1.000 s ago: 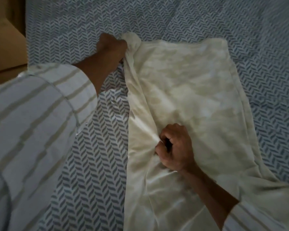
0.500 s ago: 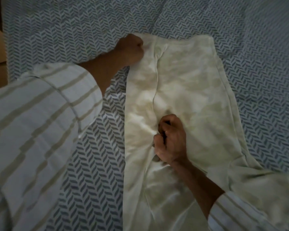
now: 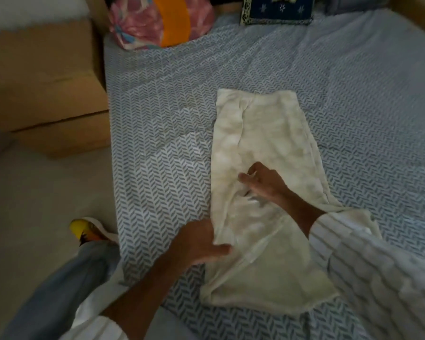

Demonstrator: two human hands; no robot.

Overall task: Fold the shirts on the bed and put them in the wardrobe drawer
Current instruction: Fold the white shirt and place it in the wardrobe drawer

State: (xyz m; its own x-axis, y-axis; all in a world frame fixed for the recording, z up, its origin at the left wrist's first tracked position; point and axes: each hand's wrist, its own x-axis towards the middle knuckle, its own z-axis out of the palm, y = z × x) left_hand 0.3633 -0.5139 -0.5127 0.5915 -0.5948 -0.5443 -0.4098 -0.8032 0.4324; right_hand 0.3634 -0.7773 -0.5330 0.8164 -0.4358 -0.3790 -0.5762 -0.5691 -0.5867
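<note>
Since the earlier frame our left hand [image 3: 201,244] has left the shirt's far corner and come down to the near left edge, where its thumb lies over the cloth and the fingers seem to curl under it; our right hand [image 3: 263,182] has let go of its pinch and now rests with loose, part-straightened fingers on the middle, gripping nothing; the cream shirt [image 3: 275,148] lies lengthwise on the herringbone bedsheet [image 3: 157,143], its left side already turned in; to fold well, we judge, we should press the crease flat with the right palm while the left lifts the near hem squarely toward the far end; beyond lie a floral bundle [image 3: 157,18] and a dark blue cushion [image 3: 277,8].
</note>
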